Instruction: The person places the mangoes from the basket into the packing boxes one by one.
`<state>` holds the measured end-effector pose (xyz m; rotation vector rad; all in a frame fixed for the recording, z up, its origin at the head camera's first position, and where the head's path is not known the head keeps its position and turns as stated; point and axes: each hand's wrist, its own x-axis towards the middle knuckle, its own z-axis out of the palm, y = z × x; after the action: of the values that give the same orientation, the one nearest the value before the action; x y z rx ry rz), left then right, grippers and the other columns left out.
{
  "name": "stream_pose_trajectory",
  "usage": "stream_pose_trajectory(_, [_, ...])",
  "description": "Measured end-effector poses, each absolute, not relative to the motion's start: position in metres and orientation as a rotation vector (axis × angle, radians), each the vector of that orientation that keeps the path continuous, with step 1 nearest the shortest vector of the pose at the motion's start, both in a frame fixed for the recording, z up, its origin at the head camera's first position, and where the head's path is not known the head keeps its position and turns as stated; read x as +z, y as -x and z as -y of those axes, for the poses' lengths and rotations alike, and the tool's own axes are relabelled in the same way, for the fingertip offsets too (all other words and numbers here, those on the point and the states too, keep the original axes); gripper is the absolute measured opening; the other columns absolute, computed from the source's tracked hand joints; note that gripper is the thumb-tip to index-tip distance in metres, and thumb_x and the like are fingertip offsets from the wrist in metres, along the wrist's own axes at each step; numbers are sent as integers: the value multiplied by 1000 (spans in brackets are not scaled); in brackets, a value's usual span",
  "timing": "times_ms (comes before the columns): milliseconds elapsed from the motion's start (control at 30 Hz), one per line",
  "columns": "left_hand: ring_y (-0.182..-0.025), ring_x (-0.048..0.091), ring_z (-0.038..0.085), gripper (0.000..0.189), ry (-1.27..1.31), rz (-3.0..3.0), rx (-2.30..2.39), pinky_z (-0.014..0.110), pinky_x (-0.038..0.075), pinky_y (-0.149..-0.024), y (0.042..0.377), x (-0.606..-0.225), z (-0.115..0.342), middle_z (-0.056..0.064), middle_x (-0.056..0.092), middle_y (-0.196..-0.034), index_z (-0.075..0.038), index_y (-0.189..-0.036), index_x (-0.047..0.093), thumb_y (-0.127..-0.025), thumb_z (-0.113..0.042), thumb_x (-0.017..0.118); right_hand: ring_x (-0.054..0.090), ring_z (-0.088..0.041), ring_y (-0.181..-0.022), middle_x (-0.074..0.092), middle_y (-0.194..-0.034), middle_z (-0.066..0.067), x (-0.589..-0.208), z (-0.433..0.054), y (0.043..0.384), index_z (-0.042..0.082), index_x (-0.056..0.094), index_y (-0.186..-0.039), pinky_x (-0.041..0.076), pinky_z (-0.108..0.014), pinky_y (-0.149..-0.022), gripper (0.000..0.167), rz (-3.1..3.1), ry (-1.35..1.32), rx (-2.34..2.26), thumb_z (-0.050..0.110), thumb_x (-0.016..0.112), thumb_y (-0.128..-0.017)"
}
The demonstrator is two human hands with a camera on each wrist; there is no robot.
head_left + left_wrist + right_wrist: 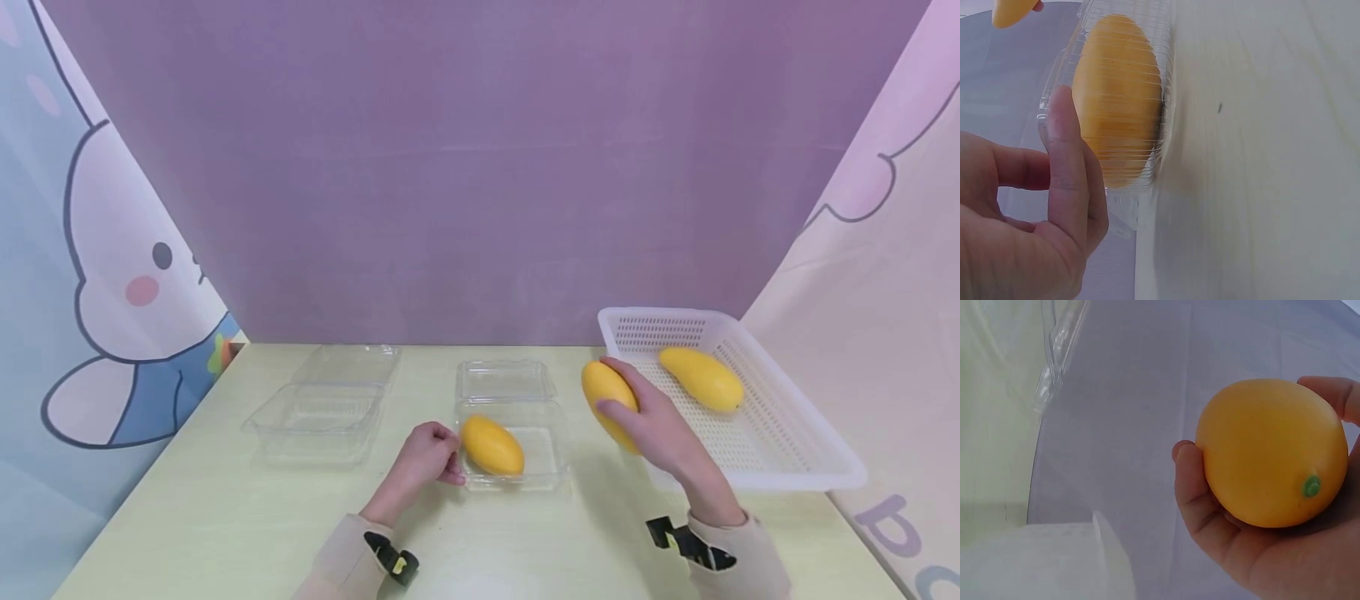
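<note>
My left hand (429, 454) is at the left edge of an open clear plastic container (551, 450), its fingers pinching the rim near the front corner. Inside that container lies a yellow mango (492, 446); the left wrist view shows this mango (1116, 100) through the ribbed wall. To the right, my right hand (656, 421) grips another mango (609, 400), raised between the container and a white basket (795, 408). In the right wrist view, the end of the held mango (1266, 456) has a green stem spot, and fingers wrap both its sides.
A third mango (702, 379) lies in the slotted white basket at the right. At the left stands another open clear container (315, 425), its lid folded back. A purple backdrop (480, 183) rises behind the pale table (202, 517).
</note>
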<state>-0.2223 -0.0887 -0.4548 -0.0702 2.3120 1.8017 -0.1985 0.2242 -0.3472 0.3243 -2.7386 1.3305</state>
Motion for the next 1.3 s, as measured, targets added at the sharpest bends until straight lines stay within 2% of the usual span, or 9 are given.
stream_pose_trajectory(433, [-58,62,18,17,67,-2332,1790,32,61,-59,222,-453,89,12,58,-78,7,-110,54,-102,-9,52,54,-26,-85,56,-123,-17,-349,-197,206,16,39,-155,47,-36,-71,61,2671,-345,1410,22,60,-98])
stream_pose_trajectory(800, [-58,62,18,16,60,-2322,1798,32,61,-59,222,-454,89,12,58,-78,7,-109,54,-103,-8,51,55,-27,-88,57,-118,-17,-367,-182,219,17,43,-152,48,-36,-73,59,2595,-381,1474,18,61,-97])
stream_pose_trajectory(1100, [-58,62,18,16,75,-2320,1797,31,61,-59,223,-454,89,12,58,-78,7,-109,55,-103,-8,51,55,-29,-93,57,-124,-16,-385,-170,230,13,45,-150,49,-37,-75,58,2542,-410,1508,15,63,-95])
stream_pose_trajectory(1300, [-58,62,18,17,60,-2321,1802,32,61,-59,220,-453,89,12,58,-78,7,-109,54,-103,-9,51,54,-30,-99,55,-130,-16,-395,-164,232,16,46,-150,49,-38,-80,60,2552,-363,1499,17,65,-94])
